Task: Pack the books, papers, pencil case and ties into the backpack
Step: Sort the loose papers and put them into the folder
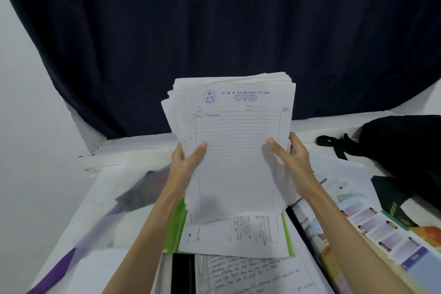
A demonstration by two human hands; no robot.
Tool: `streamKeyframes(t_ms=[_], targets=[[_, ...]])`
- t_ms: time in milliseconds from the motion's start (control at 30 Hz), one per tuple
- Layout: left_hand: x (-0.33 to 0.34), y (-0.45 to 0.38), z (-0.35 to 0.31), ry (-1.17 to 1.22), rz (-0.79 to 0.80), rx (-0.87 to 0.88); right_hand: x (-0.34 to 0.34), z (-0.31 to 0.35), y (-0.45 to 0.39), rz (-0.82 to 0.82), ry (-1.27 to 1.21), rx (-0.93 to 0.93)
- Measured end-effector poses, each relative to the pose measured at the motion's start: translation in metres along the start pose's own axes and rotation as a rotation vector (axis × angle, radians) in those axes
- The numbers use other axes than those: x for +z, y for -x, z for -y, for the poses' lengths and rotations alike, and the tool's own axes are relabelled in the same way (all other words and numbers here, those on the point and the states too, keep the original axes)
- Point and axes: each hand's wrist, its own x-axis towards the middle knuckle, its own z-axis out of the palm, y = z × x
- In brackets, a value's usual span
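Your path to the black backpack (403, 148) at far right is open above the counter (100, 198), but its strap (334, 144) lies in front of it. Loose sheets, a colourful booklet (381, 234) and a dark green book (391, 196) crowd the counter between. Straight ahead a dark curtain (214, 31) closes off the back. On the left, a blurred pouch (140, 188) and a purple object (55, 272) leave bare patches between them.
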Motion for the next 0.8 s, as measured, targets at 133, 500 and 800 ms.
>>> streamKeyframes(t_ms=[133, 500, 800], targets=[[0.019, 0.003, -0.006, 0.049, -0.088, 0.047, 0.007, -0.001, 0.003, -0.069, 0.052, -0.064], [0.033, -0.002, -0.097, -0.253, -0.231, 0.521, 0.012, 0.051, 0.003, -0.105, -0.015, -0.185], [0.044, -0.006, -0.112, -0.105, -0.365, 0.374, 0.017, 0.057, 0.012, -0.188, -0.019, -0.234]])
